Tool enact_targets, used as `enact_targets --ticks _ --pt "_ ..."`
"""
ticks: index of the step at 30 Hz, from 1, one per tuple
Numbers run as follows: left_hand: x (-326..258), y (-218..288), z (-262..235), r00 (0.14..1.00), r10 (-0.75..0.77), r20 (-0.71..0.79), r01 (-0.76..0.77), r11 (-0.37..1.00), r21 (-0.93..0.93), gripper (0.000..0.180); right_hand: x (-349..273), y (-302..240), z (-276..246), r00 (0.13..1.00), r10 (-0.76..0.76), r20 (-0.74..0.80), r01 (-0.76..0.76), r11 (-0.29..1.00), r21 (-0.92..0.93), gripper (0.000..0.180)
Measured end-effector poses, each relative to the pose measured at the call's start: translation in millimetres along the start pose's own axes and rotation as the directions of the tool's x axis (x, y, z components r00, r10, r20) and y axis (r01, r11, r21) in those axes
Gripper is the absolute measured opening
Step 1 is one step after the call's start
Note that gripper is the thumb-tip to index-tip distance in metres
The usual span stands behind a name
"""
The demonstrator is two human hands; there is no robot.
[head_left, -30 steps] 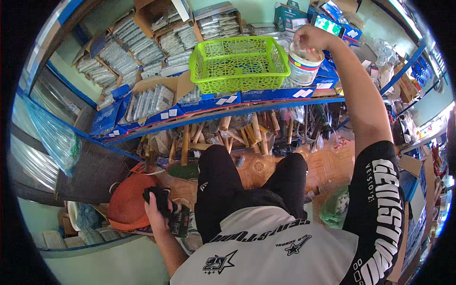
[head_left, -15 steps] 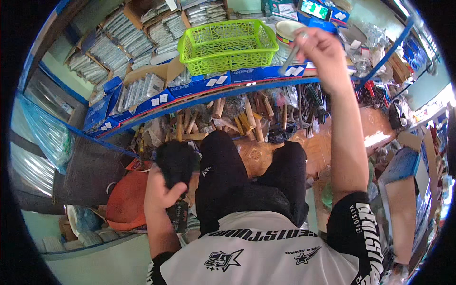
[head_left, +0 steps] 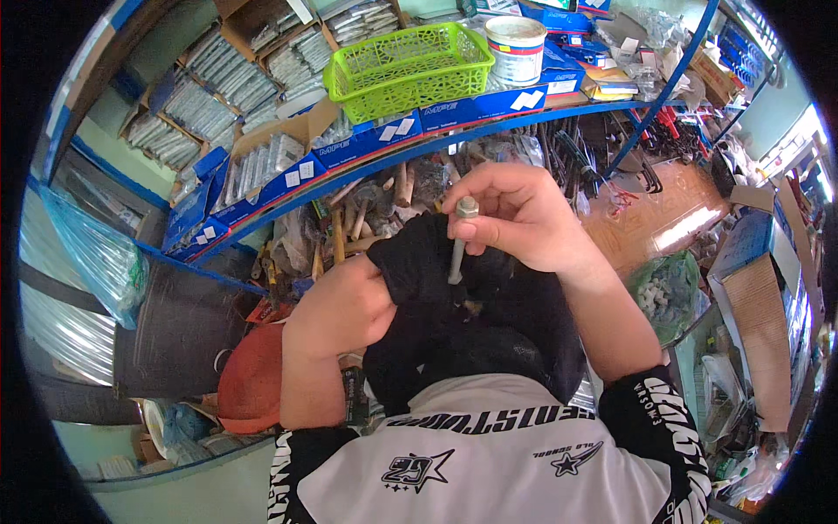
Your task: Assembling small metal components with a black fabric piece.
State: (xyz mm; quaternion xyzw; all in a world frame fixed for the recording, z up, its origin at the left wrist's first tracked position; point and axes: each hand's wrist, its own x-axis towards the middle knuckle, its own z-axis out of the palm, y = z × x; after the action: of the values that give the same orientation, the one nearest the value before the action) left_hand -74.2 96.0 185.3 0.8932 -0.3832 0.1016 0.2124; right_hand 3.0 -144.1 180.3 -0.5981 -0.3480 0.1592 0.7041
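In front of my chest, my right hand (head_left: 528, 223) pinches a grey metal bolt (head_left: 456, 260) between thumb and fingers. The bolt stands nearly upright, a hexagonal piece at its top and its shank pointing down. Close by on the left, my left hand (head_left: 340, 306) is closed around a bunched black cloth (head_left: 408, 262), its fingers partly hidden. The cloth lies beside the bolt; whether they touch, I cannot tell. Both hands are above my dark-clothed lap.
A blue-edged shelf (head_left: 349, 168) crosses ahead, holding a green plastic basket (head_left: 410, 98), a white tub (head_left: 515, 68) and open boxes of packets. Wooden-handled tools lie beneath it. A red-orange round object (head_left: 253, 380) sits left, a green bag (head_left: 668, 297) and cardboard box (head_left: 759, 323) right.
My right hand has come down from beside the white tub to my chest, bringing the bolt. My left hand has moved up and right with the black cloth, toward the bolt.
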Motion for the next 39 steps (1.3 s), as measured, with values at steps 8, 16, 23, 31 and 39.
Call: enact_targets --ticks 8,16,23,31,39 --pt "-41 -14 2 0.986 -0.009 -0.166 0.108 0.792 0.601 0.033 13 -16 7 0.998 -0.049 0.035 0.041 0.977 0.211 0.018" --pt "12 -11 58 0.745 -0.667 0.023 0.298 0.302 -0.905 0.027 10 4 21 0.996 0.054 -0.067 -0.047 0.993 0.105 0.020" --pt "44 -11 76 0.963 0.030 -0.268 0.001 0.993 0.117 0.033 -13 0 -13 0.994 -0.085 -0.075 0.058 0.952 -0.300 0.029" --pt "40 -6 87 0.952 -0.151 -0.265 0.137 0.988 -0.073 0.044 -23 7 -35 0.993 -0.120 -0.008 0.087 0.759 -0.645 0.016" --pt "25 -25 108 0.919 -0.380 -0.110 0.332 0.891 -0.309 0.030 -8 39 -13 0.968 -0.124 -0.220 -0.044 0.776 -0.630 0.013"
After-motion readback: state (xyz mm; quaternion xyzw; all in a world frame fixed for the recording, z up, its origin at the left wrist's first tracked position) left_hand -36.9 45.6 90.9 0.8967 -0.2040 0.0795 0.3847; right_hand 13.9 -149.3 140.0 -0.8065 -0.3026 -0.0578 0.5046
